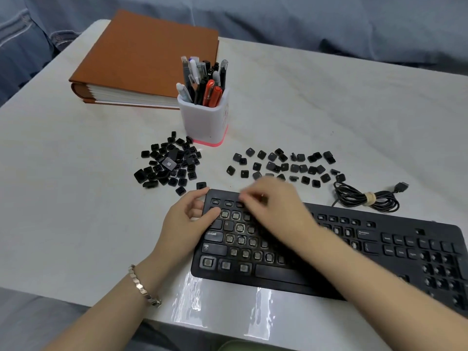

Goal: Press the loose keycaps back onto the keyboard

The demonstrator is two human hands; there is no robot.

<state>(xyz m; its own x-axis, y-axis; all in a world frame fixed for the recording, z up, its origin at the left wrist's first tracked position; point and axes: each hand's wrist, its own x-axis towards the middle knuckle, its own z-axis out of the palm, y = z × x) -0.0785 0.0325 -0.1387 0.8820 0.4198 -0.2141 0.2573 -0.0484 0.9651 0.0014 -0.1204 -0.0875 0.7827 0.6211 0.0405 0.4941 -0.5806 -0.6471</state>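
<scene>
1. The heaped keycaps (168, 164) lie on the table just beyond the far-left corner of the keyboard (278, 273). Choose one whose legend suits a bare socket.
2. The left hand (187, 219) grips that corner, thumb on top and fingers curled round the edge. It should probably hold firm so the board cannot slide.
3. The right hand (273, 206) lies palm down over the far-left key rows. It is blurred, so I cannot tell whether it pinches a cap. Seat each cap square, then press straight down.
4. The spread keycaps (283, 165) lie beyond the keyboard, right of the heap.
</scene>
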